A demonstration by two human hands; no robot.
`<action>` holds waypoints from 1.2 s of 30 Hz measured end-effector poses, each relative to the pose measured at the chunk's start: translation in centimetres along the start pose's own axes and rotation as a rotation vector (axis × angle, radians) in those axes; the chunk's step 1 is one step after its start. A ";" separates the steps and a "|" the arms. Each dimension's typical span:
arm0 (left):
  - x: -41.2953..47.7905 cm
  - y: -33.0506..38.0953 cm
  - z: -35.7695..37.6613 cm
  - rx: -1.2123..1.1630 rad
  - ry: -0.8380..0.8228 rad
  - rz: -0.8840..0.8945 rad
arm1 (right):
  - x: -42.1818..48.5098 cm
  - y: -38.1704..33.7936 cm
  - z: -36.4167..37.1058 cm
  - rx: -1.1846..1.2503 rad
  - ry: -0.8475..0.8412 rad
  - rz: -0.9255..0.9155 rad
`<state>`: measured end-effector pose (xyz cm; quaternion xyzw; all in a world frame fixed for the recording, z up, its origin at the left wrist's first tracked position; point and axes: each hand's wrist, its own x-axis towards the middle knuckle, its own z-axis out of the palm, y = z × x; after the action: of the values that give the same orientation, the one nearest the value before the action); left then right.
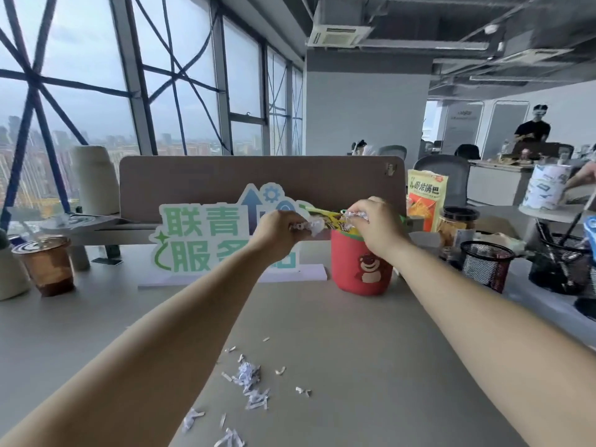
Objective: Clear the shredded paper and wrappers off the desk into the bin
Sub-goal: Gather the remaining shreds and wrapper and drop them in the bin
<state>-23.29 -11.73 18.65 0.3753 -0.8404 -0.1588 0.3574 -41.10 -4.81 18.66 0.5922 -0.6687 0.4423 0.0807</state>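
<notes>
**deskcam_01:** ok so what have we got here? We see both arms stretched out over the grey desk (354,350), hands up by the red bin (361,269), the one with the bear printed on it.

**paperjam:** yep. Our left hand (277,229) is fisted tight around a wad of crumpled white paper (309,228), fingers curled shut on it, just left of the bin's rim. Our right hand (374,225) sits right over the bin mouth, fingers pinched together on a crinkly silvery wrapper (351,217).

**deskcam_01:** and the yellow wrapper (329,217)? It runs between the two hands, above the bin opening. We honestly can't tell which hand actually has it, or whether it's resting on the rim.

**paperjam:** same, too blurry there. Plenty of shredded paper (248,382) lies on the desk though, a loose scatter of white strips close to us, between our forearms, well apart from the bin.

**deskcam_01:** other stuff we can see: a green-and-white cutout sign (200,240) standing just left of the bin, an iced coffee cup (48,266) at far left, a black mesh pen holder (487,262) to the right, and an orange snack bag (425,198) propped behind the bin by the brown divider (225,182).
</notes>
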 end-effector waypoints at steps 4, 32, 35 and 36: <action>4.7 2.2 2.4 -0.005 -0.001 0.050 | 3.3 2.5 -1.9 -0.055 0.064 0.062; 14.7 2.1 12.2 0.157 -0.238 0.118 | 9.3 11.5 0.7 -0.164 -0.421 0.199; 13.2 1.9 10.8 0.147 -0.216 0.123 | 8.6 10.7 0.0 -0.175 -0.408 0.238; 12.7 1.8 10.1 0.147 -0.207 0.122 | 8.3 10.4 -0.2 -0.174 -0.401 0.244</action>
<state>-37.39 -19.95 18.69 0.3302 -0.9034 -0.1124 0.2493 -52.54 -11.62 18.78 0.5738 -0.7735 0.2631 -0.0569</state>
